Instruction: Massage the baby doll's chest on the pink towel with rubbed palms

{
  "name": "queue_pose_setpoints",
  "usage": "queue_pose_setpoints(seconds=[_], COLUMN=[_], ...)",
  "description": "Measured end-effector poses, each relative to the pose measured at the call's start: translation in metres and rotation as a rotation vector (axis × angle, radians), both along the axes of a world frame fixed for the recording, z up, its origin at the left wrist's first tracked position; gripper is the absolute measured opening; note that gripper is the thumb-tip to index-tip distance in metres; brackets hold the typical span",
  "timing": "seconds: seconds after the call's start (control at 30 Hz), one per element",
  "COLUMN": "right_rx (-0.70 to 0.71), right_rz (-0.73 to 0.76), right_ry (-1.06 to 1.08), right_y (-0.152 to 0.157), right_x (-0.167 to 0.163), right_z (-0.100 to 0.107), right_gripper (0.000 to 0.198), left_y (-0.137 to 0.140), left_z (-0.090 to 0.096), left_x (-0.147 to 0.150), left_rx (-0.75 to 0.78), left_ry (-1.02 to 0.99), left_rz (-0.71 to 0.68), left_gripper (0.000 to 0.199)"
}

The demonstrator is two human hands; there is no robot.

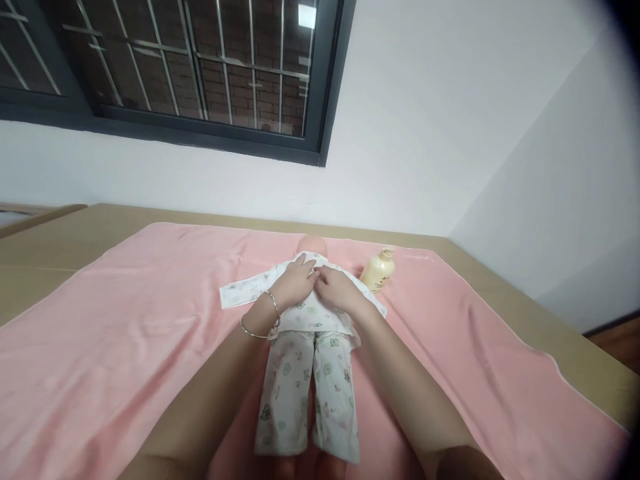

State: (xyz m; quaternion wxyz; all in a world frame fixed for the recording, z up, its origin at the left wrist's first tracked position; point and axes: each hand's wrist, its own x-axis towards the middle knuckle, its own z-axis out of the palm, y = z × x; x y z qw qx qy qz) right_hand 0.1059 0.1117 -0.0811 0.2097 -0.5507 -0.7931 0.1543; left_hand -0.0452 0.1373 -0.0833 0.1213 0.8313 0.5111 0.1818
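- Head view: the doll [314, 324] lies along the middle of the pink blanket [150, 313], head at the far end and legs toward the person, probably so both arms reach its upper body evenly.
- 1 sleeve [245, 291] of its patterned top [309, 316] spreads flat to the left, perhaps to keep the cloth smooth; the trousers [287, 393] lie straight.
- The bottle [379, 272] stands just beside the right shoulder, likely within easy reach.
- The left grip [297, 283] rests on the top near the neckline, fingers fairly straight; the right grip [337, 288] sits close beside it, fingers curled. I cannot tell whether either pinches fabric.
- The 2 forearms slant inward from the lower corners, the left wearing a bracelet [277, 312], and converge over the chest area.
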Motion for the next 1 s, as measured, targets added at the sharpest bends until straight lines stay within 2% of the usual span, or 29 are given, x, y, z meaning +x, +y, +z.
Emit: queue_pose_setpoints(seconds=[0.13,0.27,0.4,0.5,0.6,0.7,0.83,0.9,1.0], right_rx=[0.102,0.190,0.164,0.128,0.089,0.053,-0.022,-0.042,-0.004], right_rz=[-0.027,-0.091,-0.155,-0.158,-0.157,-0.175,-0.126,-0.102,-0.142], right_ry=[0.053,-0.013,-0.120,-0.166,-0.206,-0.268,-0.379,-0.355,-0.254], right_y=[0.020,0.031,0.036,0.036,0.027,0.004,-0.028,-0.031,-0.016], right_x=[0.008,0.009,0.011,0.011,0.004,-0.012,-0.030,-0.031,-0.024], right_z=[-0.014,-0.031,-0.044,-0.044,-0.032,-0.015,0.005,0.008,0.000], right_gripper=[0.043,0.044,0.052,0.055,0.054,0.054,0.071,0.066,0.053], left_y=[0.013,0.025,0.029,0.025,0.012,-0.006,-0.018,-0.015,-0.003], left_z=[-0.018,-0.034,-0.041,-0.036,-0.023,-0.008,0.007,0.009,0.002], left_x=[-0.003,-0.008,-0.009,-0.007,-0.002,0.003,0.003,0.001,-0.002], left_rx=[0.072,0.085,0.065,0.034,-0.054,-0.124,-0.104,-0.104,-0.038], left_ry=[-0.004,0.002,-0.003,0.031,0.120,0.245,0.296,0.268,0.223], left_rz=[0.118,0.184,0.201,0.177,0.147,0.056,-0.064,-0.048,-0.007], left_gripper=[0.050,0.054,0.058,0.062,0.067,0.063,0.066,0.062,0.052])
